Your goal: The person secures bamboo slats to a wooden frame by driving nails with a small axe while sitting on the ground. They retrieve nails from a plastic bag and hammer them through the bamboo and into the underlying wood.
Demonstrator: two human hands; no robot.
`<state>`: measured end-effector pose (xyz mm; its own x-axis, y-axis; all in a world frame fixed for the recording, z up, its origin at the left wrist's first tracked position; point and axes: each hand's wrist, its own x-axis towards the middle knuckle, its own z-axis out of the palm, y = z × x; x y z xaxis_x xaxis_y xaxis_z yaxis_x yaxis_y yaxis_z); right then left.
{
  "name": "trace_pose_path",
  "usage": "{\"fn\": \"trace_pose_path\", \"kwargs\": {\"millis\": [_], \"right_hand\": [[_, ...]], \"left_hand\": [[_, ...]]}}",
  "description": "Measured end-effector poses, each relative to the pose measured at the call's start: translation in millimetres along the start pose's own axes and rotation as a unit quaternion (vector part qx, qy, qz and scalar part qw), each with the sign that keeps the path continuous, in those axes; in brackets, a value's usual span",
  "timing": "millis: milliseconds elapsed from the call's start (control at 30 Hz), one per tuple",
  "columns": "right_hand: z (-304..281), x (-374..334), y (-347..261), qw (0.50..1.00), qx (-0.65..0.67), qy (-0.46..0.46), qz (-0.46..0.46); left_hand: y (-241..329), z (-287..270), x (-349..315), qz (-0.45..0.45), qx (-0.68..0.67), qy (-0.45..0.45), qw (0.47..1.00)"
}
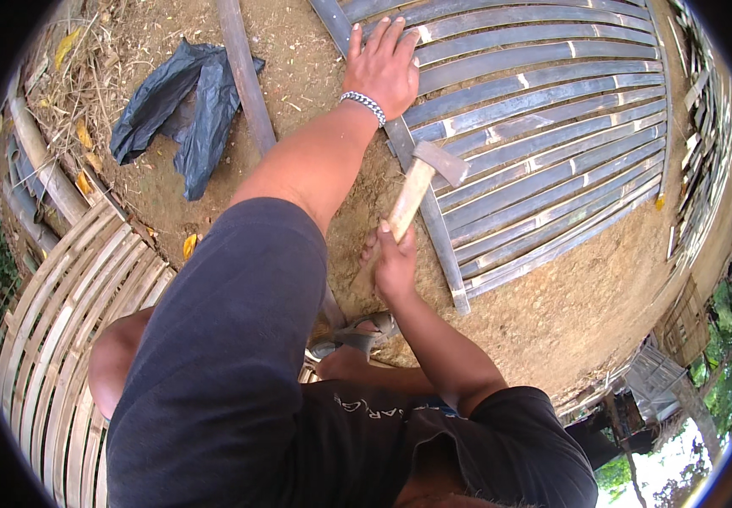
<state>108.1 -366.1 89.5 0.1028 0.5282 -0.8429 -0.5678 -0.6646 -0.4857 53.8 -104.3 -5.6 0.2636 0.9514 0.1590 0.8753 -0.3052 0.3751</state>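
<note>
Earthen ground (527, 339) bears a presumably stiff bamboo-slat panel (523, 83), the left hand (383, 74) flat on its edge, fingers slightly spread, the right hand (396, 267) with fingers closed round the wooden handle (408, 199) of a probably head-heavy hatchet (440, 162), best gripped there.

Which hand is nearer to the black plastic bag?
Left. The left hand rests on the slatted frame, right of the black plastic bag; the right hand, holding the hatchet, is farther off, lower right of it.
</note>
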Motion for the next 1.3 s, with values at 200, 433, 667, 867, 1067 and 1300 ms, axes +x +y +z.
{"fn": "trace_pose_path", "kwargs": {"millis": [200, 433, 667, 867, 1067, 1300], "right_hand": [[-1.3, -3.6, 5.8, 0.999, -0.022, 0.020, -0.022], [-44.7, -8.4, -43.6, 0.836, -0.437, 0.046, -0.328], [-119.1, 38.3, -100.8, 0.634, -0.651, -0.057, -0.414], [-111.6, 30.9, -121.5, 0.647, -0.631, -0.025, -0.427], [-110.1, 17.6, -117.6, 0.611, -0.621, -0.103, -0.480], [-108.6, 24.4, -126.8, 0.642, -0.673, -0.075, -0.360]], "left_hand": [[4.0, 1.4, 1.2, 0.002, -0.007, 0.001, 1.000], [-1.0, 0.5, -2.5, -0.001, -0.012, 0.007, 1.000], [4.1, 2.1, 2.6, -0.001, -0.011, -0.007, 1.000], [3.1, 2.1, -1.6, 0.001, -0.008, -0.006, 1.000], [2.7, -2.3, 0.1, 0.001, -0.012, 0.004, 1.000], [3.0, -2.0, 1.2, -0.002, -0.009, -0.012, 1.000]]}}
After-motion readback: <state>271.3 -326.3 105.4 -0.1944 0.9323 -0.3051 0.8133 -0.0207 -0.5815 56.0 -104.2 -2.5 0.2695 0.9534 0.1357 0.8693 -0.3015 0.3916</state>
